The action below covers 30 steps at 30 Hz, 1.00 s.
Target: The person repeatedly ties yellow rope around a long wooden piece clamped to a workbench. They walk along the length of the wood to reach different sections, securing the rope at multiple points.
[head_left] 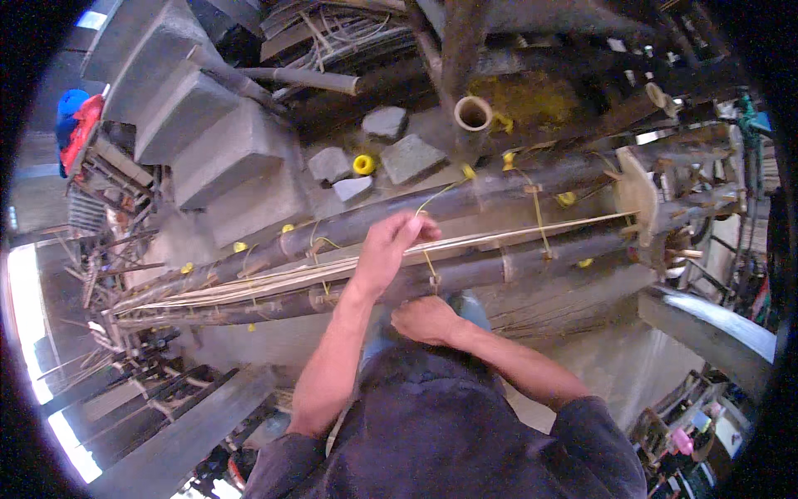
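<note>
My left hand [389,254] is above the long pale split strips [490,239], its fingers closed in a pinch. A thin yellow-green cord [439,195] runs from its fingertips to the dark far pole [382,204]. My right hand [426,320] is a fist close to my body, just on the near side of the dark near pole [465,274]; whatever it may hold is hidden. The strips lie lengthwise between the two poles and meet an upright wooden board [637,200] at the right. Another yellow cord [539,214] spans the poles farther right.
Concrete steps [212,137] rise at the far left. Beyond the far pole lie several grey stone blocks [413,158] and a yellow roll [363,164]. An upright hollow bamboo post [473,116] stands behind. A thick beam [706,337] sits at the right, another beam [183,432] at the lower left.
</note>
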{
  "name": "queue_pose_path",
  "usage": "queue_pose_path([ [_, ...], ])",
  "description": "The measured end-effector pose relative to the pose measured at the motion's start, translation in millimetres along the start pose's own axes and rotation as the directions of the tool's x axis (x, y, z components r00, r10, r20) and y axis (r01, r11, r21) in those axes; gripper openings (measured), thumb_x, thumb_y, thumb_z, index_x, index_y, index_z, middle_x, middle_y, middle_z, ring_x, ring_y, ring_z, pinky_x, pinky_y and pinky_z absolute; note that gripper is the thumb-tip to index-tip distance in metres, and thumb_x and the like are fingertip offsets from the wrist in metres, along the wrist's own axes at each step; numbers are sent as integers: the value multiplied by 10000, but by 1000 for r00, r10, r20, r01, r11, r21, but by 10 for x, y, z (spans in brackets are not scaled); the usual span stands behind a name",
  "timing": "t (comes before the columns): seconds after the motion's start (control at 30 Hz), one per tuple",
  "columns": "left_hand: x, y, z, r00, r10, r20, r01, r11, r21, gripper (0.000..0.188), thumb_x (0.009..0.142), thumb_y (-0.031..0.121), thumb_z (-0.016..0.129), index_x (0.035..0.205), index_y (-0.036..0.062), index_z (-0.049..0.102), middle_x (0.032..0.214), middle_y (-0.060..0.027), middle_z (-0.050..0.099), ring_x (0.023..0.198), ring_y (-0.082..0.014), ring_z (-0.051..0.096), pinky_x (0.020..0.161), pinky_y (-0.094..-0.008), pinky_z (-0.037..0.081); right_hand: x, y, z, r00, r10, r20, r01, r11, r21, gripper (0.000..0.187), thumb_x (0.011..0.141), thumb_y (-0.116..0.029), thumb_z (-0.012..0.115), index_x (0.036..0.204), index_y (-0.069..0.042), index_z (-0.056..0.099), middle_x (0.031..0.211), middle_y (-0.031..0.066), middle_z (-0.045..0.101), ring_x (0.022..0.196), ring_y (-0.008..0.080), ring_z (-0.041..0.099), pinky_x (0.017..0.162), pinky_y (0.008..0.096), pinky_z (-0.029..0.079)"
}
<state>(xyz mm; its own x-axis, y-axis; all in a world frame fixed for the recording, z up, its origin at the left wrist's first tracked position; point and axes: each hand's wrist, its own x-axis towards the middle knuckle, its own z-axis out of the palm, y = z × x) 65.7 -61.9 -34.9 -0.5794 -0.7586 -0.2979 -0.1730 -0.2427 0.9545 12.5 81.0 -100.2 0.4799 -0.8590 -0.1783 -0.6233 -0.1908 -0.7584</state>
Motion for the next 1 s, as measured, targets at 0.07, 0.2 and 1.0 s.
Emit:
queue_pose_path([
  [0.07,453,175,-83,995,83,60,-96,961,259,342,968,317,505,799,31,584,711,8,575,666,-102,530,593,-300,408,29,-82,-73,999,6,51,-3,999,-52,222,868,-229,508,834,-79,668,813,163,691,716,334,689,597,467,551],
  [0.2,1246,-647,-386,985,-170,-38,174,969,175,295,933,324,520,750,93,511,638,34,413,516,-90,384,491,-273,332,-133,-80,-192,965,128,230,-114,991,-70,191,840,-168,516,833,-49,664,880,158,685,757,322,690,667,443,568],
  [1.0,-954,-731,-1898,943,331,-16,-197,597,778,227,894,223,589,1034,70,680,918,-190,670,888,-360,634,827,-471,475,2689,-1493,-1401,958,77,-278,-154,952,-265,161,809,-165,601,785,-15,656,743,187,633,740,412,636,663,475,528],
])
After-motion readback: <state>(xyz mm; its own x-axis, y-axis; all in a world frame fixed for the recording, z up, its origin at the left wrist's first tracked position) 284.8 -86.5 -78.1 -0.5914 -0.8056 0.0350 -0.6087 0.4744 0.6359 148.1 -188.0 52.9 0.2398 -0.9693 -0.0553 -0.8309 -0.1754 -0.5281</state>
